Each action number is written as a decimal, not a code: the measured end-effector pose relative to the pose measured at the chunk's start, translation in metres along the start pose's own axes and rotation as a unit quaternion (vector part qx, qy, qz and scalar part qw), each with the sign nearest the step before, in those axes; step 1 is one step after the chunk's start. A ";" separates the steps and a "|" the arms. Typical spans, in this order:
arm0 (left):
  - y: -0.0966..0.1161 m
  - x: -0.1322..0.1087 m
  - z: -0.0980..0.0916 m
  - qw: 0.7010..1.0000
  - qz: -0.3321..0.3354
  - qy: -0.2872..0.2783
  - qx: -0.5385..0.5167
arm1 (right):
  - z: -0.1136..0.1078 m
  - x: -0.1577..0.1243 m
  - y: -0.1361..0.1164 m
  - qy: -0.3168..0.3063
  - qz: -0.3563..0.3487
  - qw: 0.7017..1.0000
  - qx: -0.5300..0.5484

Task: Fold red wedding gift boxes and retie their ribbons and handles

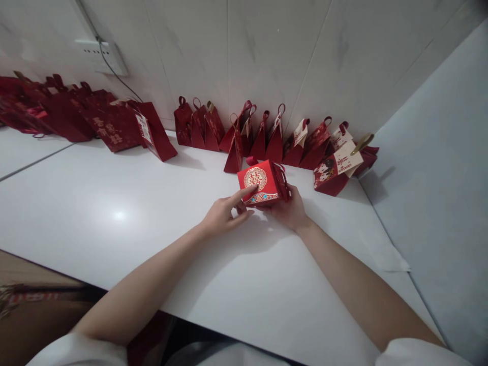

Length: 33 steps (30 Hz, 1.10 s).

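A small red gift box [271, 175] with a gold round emblem and a patterned lower border is held above the white table [267, 284]. My right hand [292, 209] grips it from the right and underneath, its fingers partly hidden behind the box. On the left, my left hand [229, 211] has its index finger stretched out, touching the emblem on the box's face. The thumb and other fingers of that hand are apart, near the box's lower left corner. A dark ribbon hangs at the box's right side.
Several triangular red gift boxes [259, 134] with ribbon loops line the wall. Red gift bags [114, 122] stand at the back left. A box with a cream tag [337, 165] sits at the right. A power socket [102, 57] is on the wall; a cardboard carton [34, 305] lies below left.
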<state>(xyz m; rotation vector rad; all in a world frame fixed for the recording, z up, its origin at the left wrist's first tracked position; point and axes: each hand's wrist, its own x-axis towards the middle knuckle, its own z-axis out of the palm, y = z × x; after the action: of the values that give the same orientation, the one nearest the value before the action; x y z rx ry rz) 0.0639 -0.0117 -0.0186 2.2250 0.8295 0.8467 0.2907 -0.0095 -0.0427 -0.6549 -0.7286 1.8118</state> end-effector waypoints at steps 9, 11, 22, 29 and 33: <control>0.002 0.001 -0.001 0.999 0.001 0.033 -0.009 | 0.002 -0.001 0.000 0.002 -0.001 1.000 -0.011; 0.003 0.001 -0.002 0.999 -0.004 0.045 -0.002 | 0.003 0.000 0.000 0.000 0.000 1.000 -0.013; 0.005 0.002 -0.004 0.996 -0.028 0.081 0.028 | 0.004 -0.001 0.000 -0.001 0.002 1.000 -0.027; 0.005 0.002 -0.004 0.996 -0.033 0.074 0.027 | 0.004 -0.001 0.000 0.001 0.000 1.000 -0.022; 0.004 0.002 -0.004 0.997 -0.032 0.065 0.035 | 0.005 -0.001 0.000 0.008 0.000 1.000 -0.025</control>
<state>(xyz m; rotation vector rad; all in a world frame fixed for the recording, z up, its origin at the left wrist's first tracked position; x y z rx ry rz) 0.0634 -0.0116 -0.0128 2.2087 1.0014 0.9528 0.2874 -0.0110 -0.0397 -0.7003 -0.7654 1.7918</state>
